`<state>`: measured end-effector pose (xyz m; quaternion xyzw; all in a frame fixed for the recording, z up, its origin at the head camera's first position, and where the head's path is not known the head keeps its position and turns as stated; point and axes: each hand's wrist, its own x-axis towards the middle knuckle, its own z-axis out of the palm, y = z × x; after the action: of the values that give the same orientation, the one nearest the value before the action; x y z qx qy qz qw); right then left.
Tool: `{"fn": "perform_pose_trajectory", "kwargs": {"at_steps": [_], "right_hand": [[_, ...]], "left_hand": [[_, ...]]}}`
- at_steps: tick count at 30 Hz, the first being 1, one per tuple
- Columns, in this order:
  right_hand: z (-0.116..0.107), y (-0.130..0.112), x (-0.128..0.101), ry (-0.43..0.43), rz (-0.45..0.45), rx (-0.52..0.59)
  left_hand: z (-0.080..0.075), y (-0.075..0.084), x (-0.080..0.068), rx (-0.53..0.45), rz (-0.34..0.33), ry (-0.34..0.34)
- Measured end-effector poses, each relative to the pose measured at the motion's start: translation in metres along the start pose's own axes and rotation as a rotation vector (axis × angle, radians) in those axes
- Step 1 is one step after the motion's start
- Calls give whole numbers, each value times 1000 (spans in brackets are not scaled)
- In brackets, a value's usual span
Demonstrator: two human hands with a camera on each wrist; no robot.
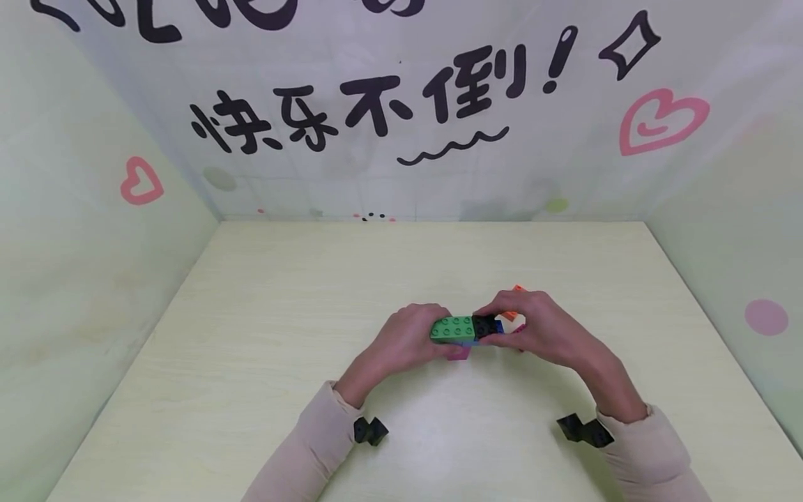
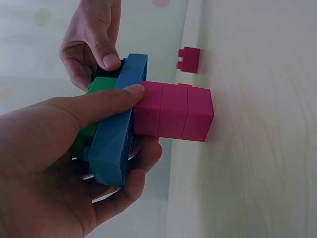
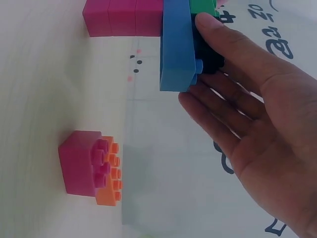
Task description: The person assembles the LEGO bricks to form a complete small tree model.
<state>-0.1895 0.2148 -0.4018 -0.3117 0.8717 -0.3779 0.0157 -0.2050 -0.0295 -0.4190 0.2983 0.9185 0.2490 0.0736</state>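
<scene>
Gripping brick assembly (image 2: 115, 134) between them | left hand (image 1: 408, 339): green brick (image 1: 453, 330) | right hand (image 1: 546, 326): black brick (image 1: 483, 325)

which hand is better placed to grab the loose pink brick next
Probably the right hand: it's nearer the loose pink brick, though pinching the black brick; the left hand holds the green brick and blue brick.

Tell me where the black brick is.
In the head view, the black brick is right of centre, pinched by the right hand, beside the green brick, above the long blue brick.
</scene>
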Motion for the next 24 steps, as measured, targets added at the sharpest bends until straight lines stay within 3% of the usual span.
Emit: {"fn": "perform_pose_trajectory", "kwargs": {"at_steps": [4, 13, 24], "right_hand": [[1, 1, 1, 11, -4, 1], [4, -8, 2, 0, 14, -114], [-12, -6, -3, -24, 110, 99]], "left_hand": [[-1, 0, -1, -13, -4, 6], [1, -2, -2, -25, 5, 24], [2, 1, 0, 0, -9, 4]]}}
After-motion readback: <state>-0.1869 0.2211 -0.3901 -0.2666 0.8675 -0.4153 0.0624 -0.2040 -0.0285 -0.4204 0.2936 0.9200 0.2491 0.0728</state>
